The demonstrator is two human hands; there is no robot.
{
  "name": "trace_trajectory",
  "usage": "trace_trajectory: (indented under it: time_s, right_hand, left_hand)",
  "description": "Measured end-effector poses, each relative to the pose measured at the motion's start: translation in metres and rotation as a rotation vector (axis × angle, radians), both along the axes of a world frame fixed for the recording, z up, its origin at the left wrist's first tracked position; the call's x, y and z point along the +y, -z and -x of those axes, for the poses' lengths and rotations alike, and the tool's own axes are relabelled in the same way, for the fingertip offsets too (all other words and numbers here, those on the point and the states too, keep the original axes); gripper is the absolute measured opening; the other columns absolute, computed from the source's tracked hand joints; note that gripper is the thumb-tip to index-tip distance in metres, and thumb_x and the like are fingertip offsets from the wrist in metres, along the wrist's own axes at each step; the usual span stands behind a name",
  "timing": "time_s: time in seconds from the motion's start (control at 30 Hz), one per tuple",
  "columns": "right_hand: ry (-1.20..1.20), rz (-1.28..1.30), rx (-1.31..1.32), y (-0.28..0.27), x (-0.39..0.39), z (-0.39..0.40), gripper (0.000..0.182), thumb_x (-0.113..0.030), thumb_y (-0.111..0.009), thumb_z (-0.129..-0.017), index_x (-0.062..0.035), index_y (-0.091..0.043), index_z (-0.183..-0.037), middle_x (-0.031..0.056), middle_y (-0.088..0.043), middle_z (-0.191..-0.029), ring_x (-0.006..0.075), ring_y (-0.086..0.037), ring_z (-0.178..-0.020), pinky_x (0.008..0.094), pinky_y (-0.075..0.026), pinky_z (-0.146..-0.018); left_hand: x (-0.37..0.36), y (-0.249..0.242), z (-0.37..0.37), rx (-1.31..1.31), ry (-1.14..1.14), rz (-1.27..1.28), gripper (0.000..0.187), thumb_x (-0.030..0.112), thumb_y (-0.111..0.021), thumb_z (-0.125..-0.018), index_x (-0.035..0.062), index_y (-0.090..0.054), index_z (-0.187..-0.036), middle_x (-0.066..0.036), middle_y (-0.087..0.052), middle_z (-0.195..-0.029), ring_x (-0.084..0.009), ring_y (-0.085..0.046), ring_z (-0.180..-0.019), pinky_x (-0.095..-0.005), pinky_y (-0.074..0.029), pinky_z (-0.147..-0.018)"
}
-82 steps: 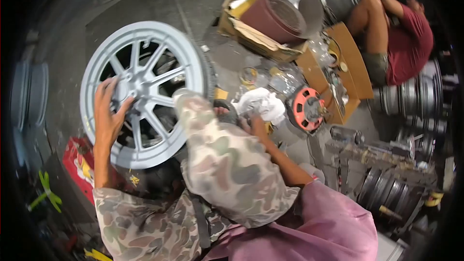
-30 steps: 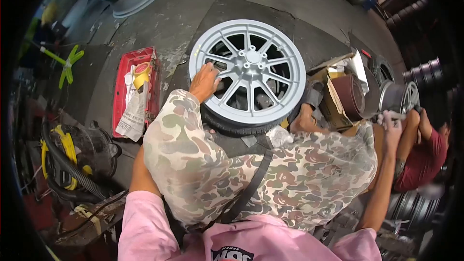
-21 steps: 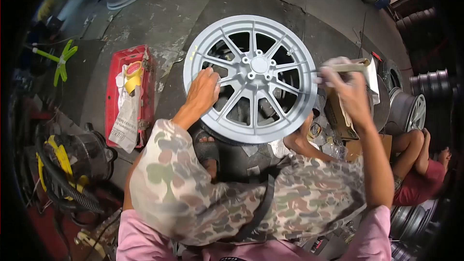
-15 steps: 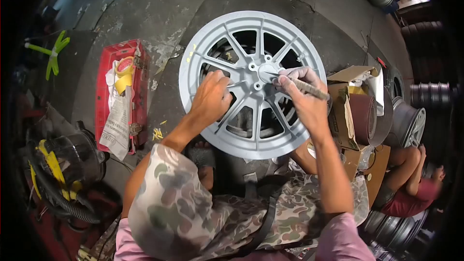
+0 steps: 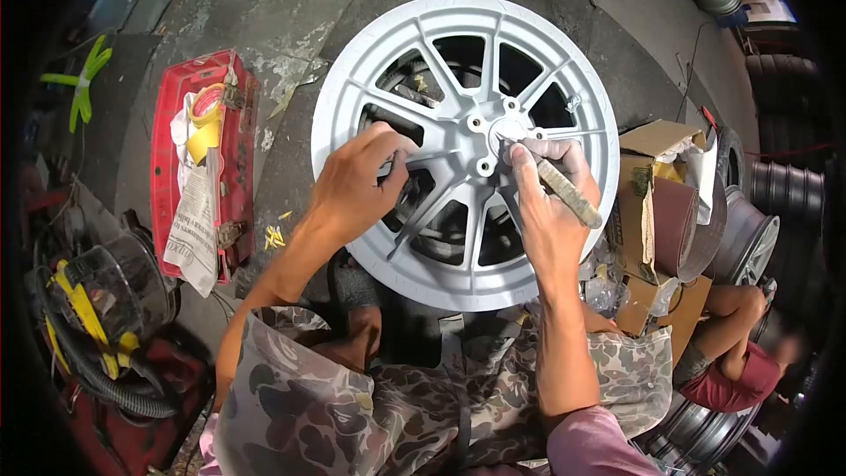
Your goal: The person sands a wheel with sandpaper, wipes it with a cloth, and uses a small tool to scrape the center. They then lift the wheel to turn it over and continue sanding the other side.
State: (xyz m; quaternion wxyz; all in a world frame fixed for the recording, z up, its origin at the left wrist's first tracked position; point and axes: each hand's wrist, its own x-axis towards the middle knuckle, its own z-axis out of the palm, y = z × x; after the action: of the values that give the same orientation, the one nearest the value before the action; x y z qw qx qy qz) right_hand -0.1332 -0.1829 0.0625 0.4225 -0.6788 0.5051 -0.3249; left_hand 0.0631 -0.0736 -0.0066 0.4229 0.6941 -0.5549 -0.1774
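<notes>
A large silver-grey alloy wheel rim (image 5: 471, 285) lies face up in front of my lap. My right hand (image 5: 555, 198) grips a slim knife (image 5: 568, 194) with a pale wrapped handle, its tip at the whitish round centre (image 5: 502, 130) of the hub. Grey dust coats the fingers of that hand. On the left side of the rim, my left hand (image 5: 357, 181) is curled over a spoke, thumb and fingers closed round it. Bolt holes ring the hub close to the knife tip.
Left of the rim sits a red toolbox (image 5: 161, 176) with yellow tape (image 5: 205, 119) and newspaper (image 5: 194, 229). Yellow scraps (image 5: 275, 236) litter the floor. To the right stand a cardboard box (image 5: 636, 203) with a brown roll (image 5: 683, 225) and a seated person (image 5: 731, 370).
The view has shifted, so the rim looks larger and nearer. My right hand has turned, and the knife handle now points more downward. My left hand stays at the spoke.
</notes>
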Motion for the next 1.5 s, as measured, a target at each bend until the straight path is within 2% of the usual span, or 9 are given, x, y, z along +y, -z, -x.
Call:
trace_trajectory:
  time_s: [0.03, 0.13, 0.5, 0.67, 0.97, 1.03, 1.3, 1.37, 1.5]
  right_hand:
    - [-0.016, 0.028, 0.024, 0.000, -0.001, 0.000, 0.013, -0.009, -0.075, -0.095, 0.0028, -0.069, -0.095, 0.0106, -0.074, -0.085, 0.0117, -0.067, -0.077, 0.0282, -0.053, -0.072]
    - [-0.032, 0.050, 0.054, -0.001, -0.003, -0.002, 0.013, -0.009, -0.075, -0.094, 0.0028, -0.068, -0.094, 0.0117, -0.074, -0.083, 0.0131, -0.068, -0.075, 0.0294, -0.053, -0.071]
    - [-0.020, 0.031, 0.110, -0.004, 0.000, -0.007, 0.013, -0.010, -0.073, -0.091, 0.0025, -0.069, -0.093, 0.0179, -0.076, -0.083, 0.0231, -0.074, -0.073, 0.0350, -0.055, -0.072]
    - [-0.091, 0.152, 0.153, -0.008, -0.004, -0.006, 0.011, -0.008, -0.073, -0.090, 0.0026, -0.069, -0.091, 0.0177, -0.075, -0.082, 0.0259, -0.073, -0.072, 0.0356, -0.054, -0.071]
    - [-0.074, 0.036, 0.090, -0.005, -0.004, -0.001, 0.013, -0.009, -0.074, -0.091, 0.0030, -0.069, -0.092, 0.0170, -0.076, -0.083, 0.0209, -0.072, -0.073, 0.0342, -0.054, -0.070]
    - [-0.079, 0.033, 0.092, -0.004, -0.003, -0.001, 0.013, -0.009, -0.074, -0.091, 0.0029, -0.069, -0.092, 0.0169, -0.076, -0.083, 0.0205, -0.072, -0.073, 0.0338, -0.054, -0.070]
    - [-0.145, 0.041, 0.095, -0.005, -0.010, 0.005, 0.012, -0.007, -0.073, -0.091, 0.0035, -0.068, -0.091, 0.0155, -0.074, -0.083, 0.0183, -0.070, -0.073, 0.0326, -0.053, -0.071]
    - [-0.195, 0.063, 0.030, -0.001, -0.013, 0.007, 0.013, -0.007, -0.073, -0.091, 0.0038, -0.067, -0.089, 0.0141, -0.072, -0.079, 0.0153, -0.067, -0.071, 0.0317, -0.052, -0.069]
    - [-0.224, 0.046, 0.075, -0.006, -0.015, 0.010, 0.013, -0.007, -0.073, -0.091, 0.0034, -0.066, -0.088, 0.0126, -0.070, -0.077, 0.0126, -0.062, -0.068, 0.0305, -0.050, -0.067]
  left_hand:
    - [0.001, 0.000, 0.002, -0.064, 0.015, -0.034, 0.012, 0.000, -0.064, -0.092, 0.0042, -0.070, -0.102, -0.014, -0.067, -0.095, -0.0367, -0.068, -0.091, -0.0408, -0.054, -0.080]
    - [0.000, -0.001, 0.001, -0.027, 0.006, -0.056, 0.011, 0.001, -0.065, -0.092, 0.0045, -0.069, -0.102, -0.014, -0.067, -0.096, -0.0380, -0.068, -0.092, -0.0420, -0.054, -0.080]
    - [0.002, 0.002, 0.000, -0.036, 0.004, -0.029, 0.011, 0.002, -0.064, -0.092, 0.0044, -0.069, -0.101, -0.014, -0.066, -0.096, -0.0379, -0.067, -0.091, -0.0428, -0.054, -0.079]
    - [0.002, 0.001, 0.001, -0.046, 0.001, -0.033, 0.010, 0.002, -0.063, -0.092, 0.0044, -0.069, -0.100, -0.014, -0.066, -0.095, -0.0377, -0.067, -0.090, -0.0435, -0.054, -0.079]
    - [0.002, 0.002, 0.001, -0.044, 0.004, -0.037, 0.009, 0.002, -0.063, -0.092, 0.0037, -0.069, -0.099, -0.014, -0.066, -0.093, -0.0375, -0.067, -0.088, -0.0433, -0.054, -0.079]
    - [0.001, 0.007, 0.000, -0.090, 0.011, 0.039, 0.010, 0.002, -0.065, -0.089, 0.0062, -0.065, -0.099, -0.012, -0.061, -0.089, -0.0355, -0.065, -0.083, -0.0449, -0.053, -0.072]
    - [0.002, 0.007, 0.000, -0.094, 0.010, 0.024, 0.012, 0.001, -0.065, -0.089, 0.0065, -0.065, -0.099, -0.011, -0.062, -0.089, -0.0345, -0.065, -0.082, -0.0444, -0.053, -0.071]
    - [0.002, 0.007, 0.000, -0.090, 0.010, 0.020, 0.012, 0.001, -0.065, -0.089, 0.0064, -0.065, -0.099, -0.011, -0.062, -0.089, -0.0343, -0.065, -0.082, -0.0443, -0.053, -0.071]
    - [0.002, 0.006, 0.001, -0.090, 0.009, 0.018, 0.012, 0.001, -0.065, -0.089, 0.0062, -0.065, -0.099, -0.011, -0.062, -0.090, -0.0342, -0.066, -0.082, -0.0442, -0.053, -0.072]
